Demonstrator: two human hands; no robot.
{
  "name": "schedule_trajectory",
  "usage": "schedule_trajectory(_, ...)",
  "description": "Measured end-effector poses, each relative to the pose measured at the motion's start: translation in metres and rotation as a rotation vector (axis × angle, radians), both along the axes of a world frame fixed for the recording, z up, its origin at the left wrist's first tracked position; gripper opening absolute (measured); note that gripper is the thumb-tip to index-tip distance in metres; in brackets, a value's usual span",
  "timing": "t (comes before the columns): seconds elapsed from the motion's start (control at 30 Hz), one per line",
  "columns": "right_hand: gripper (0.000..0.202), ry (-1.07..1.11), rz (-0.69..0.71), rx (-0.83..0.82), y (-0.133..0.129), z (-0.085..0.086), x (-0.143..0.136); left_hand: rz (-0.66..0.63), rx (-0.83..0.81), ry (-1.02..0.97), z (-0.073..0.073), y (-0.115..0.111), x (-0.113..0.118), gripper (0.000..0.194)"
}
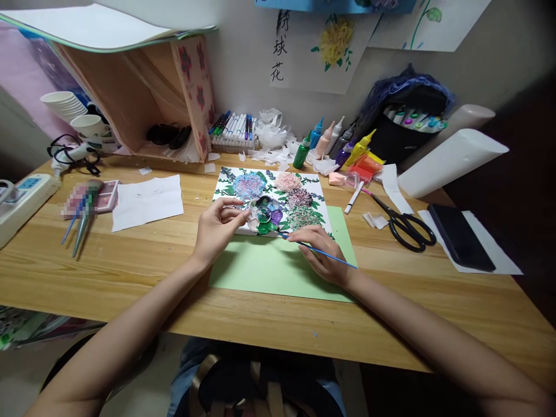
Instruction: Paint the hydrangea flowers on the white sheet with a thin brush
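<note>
My left hand (pixel 220 226) pinches the left rim of a small flower-shaped paint palette (pixel 266 212), whose wells hold green, purple and dark paint. The palette is over the lower part of a canvas (pixel 324 194) painted with blue, pink, dark purple and green flower heads among leaves. In my right hand (pixel 319 249) is a thin blue paintbrush (pixel 332 256), its tip by the green paint at the palette's lower edge. A sheet of light green paper (pixel 256 266) lies beneath the canvas.
Black scissors (pixel 406 226) and a phone (pixel 460 236) lie to the right. Several paint bottles (pixel 303 152), a box of markers (pixel 234 130) and tissue scraps stand behind the canvas. White paper (pixel 148 201), brushes (pixel 84 223) and a power strip (pixel 26 200) are on the left.
</note>
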State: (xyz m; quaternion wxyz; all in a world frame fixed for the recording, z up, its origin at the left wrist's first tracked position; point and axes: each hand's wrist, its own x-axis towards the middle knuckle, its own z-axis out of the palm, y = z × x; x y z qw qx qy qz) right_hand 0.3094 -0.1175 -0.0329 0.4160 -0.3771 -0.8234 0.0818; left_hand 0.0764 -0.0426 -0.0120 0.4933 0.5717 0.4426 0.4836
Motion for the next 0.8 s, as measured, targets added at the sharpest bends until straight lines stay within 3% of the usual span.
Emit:
schedule_trajectory(0.2, 0.027, 0.039, -0.02, 0.01, -0.002, 0.002, 0.002, -0.01, 0.015, -0.004, -0.002, 0.0, 0.004, 0.034)
schedule_trajectory(0.37, 0.021, 0.258, -0.249, 0.066, -0.011, -0.001, 0.012, -0.016, -0.017, -0.005, 0.004, 0.007, 0.01, 0.037)
schedule_trajectory(0.43, 0.019, 0.252, -0.293, 0.042, -0.013, -0.003, 0.014, -0.02, 0.014, -0.004, 0.01, 0.016, 0.017, 0.039)
schedule_trajectory(0.63, 0.019, 0.096, -0.239, 0.005, -0.011, -0.004, 0.008, -0.072, 0.116, -0.029, 0.031, 0.049, 0.048, 0.04)
schedule_trajectory(0.8, 0.019, 0.035, -0.246, 0.018, -0.008, -0.004, 0.006, -0.124, 0.12, -0.035, 0.039, 0.064, 0.063, 0.036)
